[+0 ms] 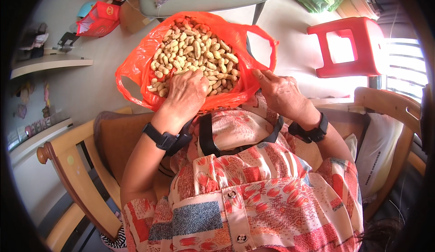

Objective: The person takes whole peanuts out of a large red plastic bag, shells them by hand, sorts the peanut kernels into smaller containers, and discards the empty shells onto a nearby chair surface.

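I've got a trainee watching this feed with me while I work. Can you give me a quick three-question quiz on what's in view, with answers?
1. True or false: the right hand is at the edge of the red plastic bag.
2. Multiple choice: seen in the picture, where is the red stool?
A) left of the bag
B) right of the bag
C) directly below the bag
3. Fill in the blank: inside the bag, the left hand is at a heap of unshelled ___.

Key: 1. True. 2. B. 3. Peanuts.
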A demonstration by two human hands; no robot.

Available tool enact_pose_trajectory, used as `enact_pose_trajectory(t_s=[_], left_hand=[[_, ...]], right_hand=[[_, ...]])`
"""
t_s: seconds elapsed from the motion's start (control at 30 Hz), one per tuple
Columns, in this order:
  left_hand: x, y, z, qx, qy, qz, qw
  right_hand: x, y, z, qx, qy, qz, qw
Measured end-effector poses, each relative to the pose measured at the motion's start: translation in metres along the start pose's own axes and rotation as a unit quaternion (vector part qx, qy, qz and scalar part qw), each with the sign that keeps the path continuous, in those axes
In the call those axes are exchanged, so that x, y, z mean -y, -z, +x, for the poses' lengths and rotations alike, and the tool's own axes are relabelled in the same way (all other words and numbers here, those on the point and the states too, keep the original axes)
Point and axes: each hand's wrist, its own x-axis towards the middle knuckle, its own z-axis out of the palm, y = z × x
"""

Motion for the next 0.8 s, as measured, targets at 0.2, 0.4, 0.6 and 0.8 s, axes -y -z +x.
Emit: enact_pose_trajectory(t_s=[0.2, 0.4, 0.6, 0.8], left_hand=[[-0.006, -0.009, 0.007, 0.002, -0.043, 0.027, 0.999], [0.000, -0.016, -0.002, -0.014, -0.063, 0.082, 0.995], [0.000, -0.015, -0.002, -0.050, -0.048, 0.004, 0.998], [-0.021, 0.015, 0.001, -0.197, 0.006, -0.088, 0.976]], right_hand=[[0.013, 0.004, -0.002, -0.008, -0.075, 0.138, 0.988], [0.035, 0.030, 0.012, -0.114, -0.061, 0.299, 0.945], [0.048, 0.016, 0.035, -0.041, -0.087, 0.482, 0.871], [0.044, -0.009, 0.046, -0.024, -0.174, 0.622, 0.763]])
